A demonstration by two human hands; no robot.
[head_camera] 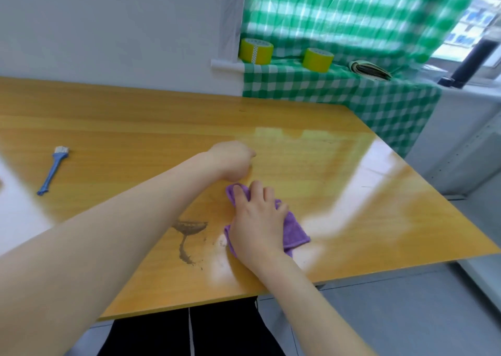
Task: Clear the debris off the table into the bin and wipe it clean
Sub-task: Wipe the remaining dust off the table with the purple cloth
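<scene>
A folded purple cloth (294, 229) lies on the wooden table (135, 128), and my right hand (257, 220) presses flat on it with fingers spread. My left hand (231, 160) rests on the table just beyond the cloth, its fingers curled into a loose fist with nothing seen in it. A brown smear of dirt (187, 236) with small crumbs marks the table just left of the cloth. A wet sheen shows around the cloth.
A blue-handled brush (53, 170) lies at the table's left. Two yellow tape rolls (256, 50) (317, 59) and a folded booklet (370, 69) sit on a green checked sill behind. The table's near edge (217, 298) is close to my legs.
</scene>
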